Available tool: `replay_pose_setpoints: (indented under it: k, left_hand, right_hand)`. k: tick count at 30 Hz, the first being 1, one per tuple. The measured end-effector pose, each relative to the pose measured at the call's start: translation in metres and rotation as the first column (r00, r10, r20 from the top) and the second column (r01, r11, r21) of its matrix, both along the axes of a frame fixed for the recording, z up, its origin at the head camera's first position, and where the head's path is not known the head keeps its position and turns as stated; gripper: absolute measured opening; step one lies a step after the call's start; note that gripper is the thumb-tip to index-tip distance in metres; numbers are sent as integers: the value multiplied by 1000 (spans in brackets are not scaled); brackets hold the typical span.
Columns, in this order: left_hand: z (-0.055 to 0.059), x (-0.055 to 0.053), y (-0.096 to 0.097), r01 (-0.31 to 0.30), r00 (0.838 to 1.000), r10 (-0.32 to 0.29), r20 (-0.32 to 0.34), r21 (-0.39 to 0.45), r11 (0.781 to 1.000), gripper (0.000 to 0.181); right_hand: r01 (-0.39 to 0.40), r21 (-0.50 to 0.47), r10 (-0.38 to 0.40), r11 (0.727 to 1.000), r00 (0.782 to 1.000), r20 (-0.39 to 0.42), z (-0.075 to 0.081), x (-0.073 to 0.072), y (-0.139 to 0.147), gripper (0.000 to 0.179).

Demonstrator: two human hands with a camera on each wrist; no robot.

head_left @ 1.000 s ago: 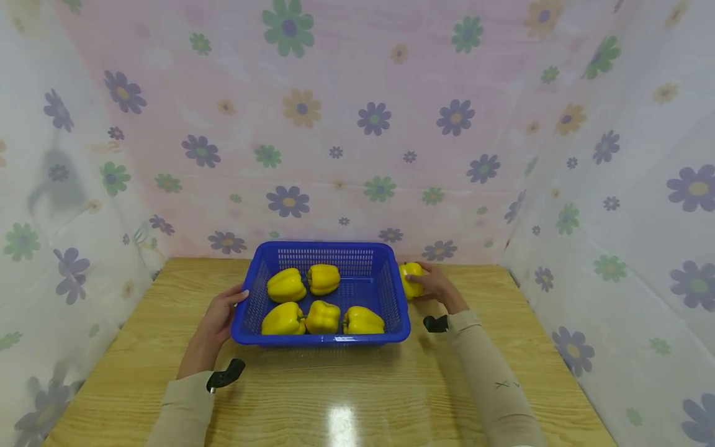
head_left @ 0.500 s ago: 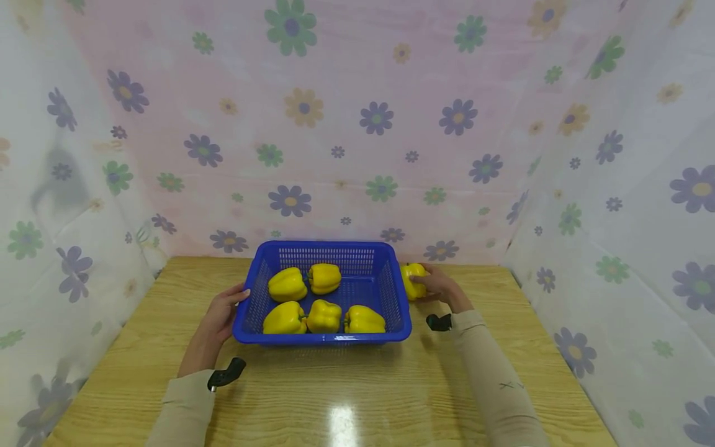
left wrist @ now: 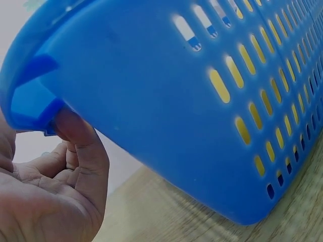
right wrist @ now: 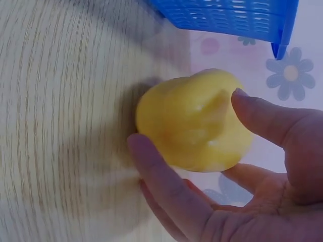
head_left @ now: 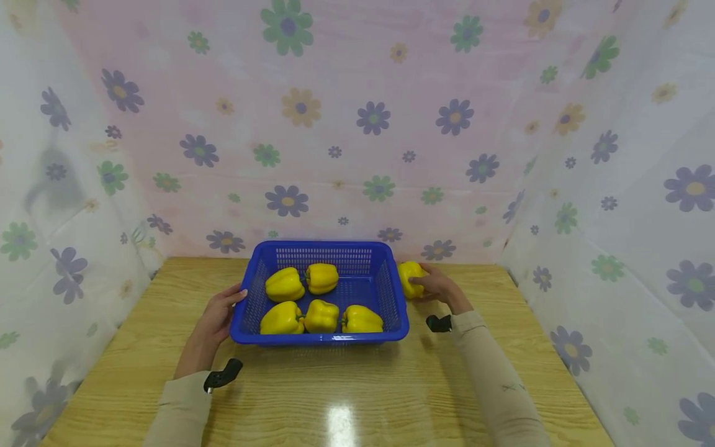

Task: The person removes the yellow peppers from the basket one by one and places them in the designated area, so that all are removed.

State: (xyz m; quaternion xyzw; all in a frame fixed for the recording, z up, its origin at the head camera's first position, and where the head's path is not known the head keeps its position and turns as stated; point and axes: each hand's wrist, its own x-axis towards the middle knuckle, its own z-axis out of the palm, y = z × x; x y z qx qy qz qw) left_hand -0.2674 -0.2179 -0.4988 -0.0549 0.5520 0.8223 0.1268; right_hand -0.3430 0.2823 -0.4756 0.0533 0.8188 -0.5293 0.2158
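Observation:
A blue plastic basket (head_left: 318,339) with slotted walls stands at the back of the table, several yellow bell peppers (head_left: 283,284) lying inside. My left hand (head_left: 218,313) grips its left rim; in the left wrist view the fingers of that hand (left wrist: 60,181) curl under the lip. Just outside the basket's right wall, my right hand (head_left: 441,288) holds another yellow bell pepper (head_left: 409,282). The right wrist view has this pepper (right wrist: 194,121) between thumb and fingers, close to the tabletop; whether it touches the wood, I cannot tell.
The wooden table (head_left: 324,397) ends at a flower-printed sheet (head_left: 335,155) close behind the basket. Similar sheets (head_left: 609,248) stand along both sides. Each wrist carries a small black mount (head_left: 222,375).
My right hand has shifted very slightly to the right with the pepper still in its grasp. My left hand and the basket hold their places.

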Motion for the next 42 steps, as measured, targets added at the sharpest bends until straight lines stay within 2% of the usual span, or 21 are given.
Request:
replay_pose_setpoints:
  k: [4,9,13,16,19,23,27,33,35,38,42]
  left_hand:
    - [-1,1,-1,8,1000,-8,-16,12,1000,20]
    - [-1,1,-1,9,1000,-9,-19,19,1000,20]
    - [0,1,0,4,1000,-4,-2,-8,1000,39]
    - [1,1,0,9,1000,-9,5,-18,1000,54]
    - [1,1,-1,20,1000,-20,7,-24,1000,61]
    - [2,1,0,24,1000,-24,4,-36,999,64]
    - [3,2,0,23,1000,-23,-5,-30,999,64]
    - [4,2,-1,17,1000,-17,-1,-22,1000,60]
    - [4,2,-1,21,1000,-21,-3,-31,999,62]
    - [4,1,-1,26,1000,-26,-4,-43,999,65]
    - [4,2,-1,28,1000,-29,-1,-44,999,66]
  right_hand:
    - [-5,61,6,998,1000,-13,7,5,0,76]
    - [-55,203,78,978,991,-106,28,14,-3,76]
    - [-91,327,163,940,967,-198,50,22,-11,74]
    - [-107,379,208,919,949,-237,66,29,-23,71]
    - [-138,393,255,909,930,-264,82,38,-38,68]
    - [-263,376,378,889,883,-277,95,44,-58,62]
    - [-418,335,508,845,823,-255,94,41,-74,57]
    - [-569,329,644,754,739,-196,84,35,-97,55]
    - [-606,322,674,728,719,-171,78,32,-103,55]
    - [-639,307,695,706,707,-126,68,29,-111,55]
    - [-683,303,731,664,679,-72,56,25,-118,56]
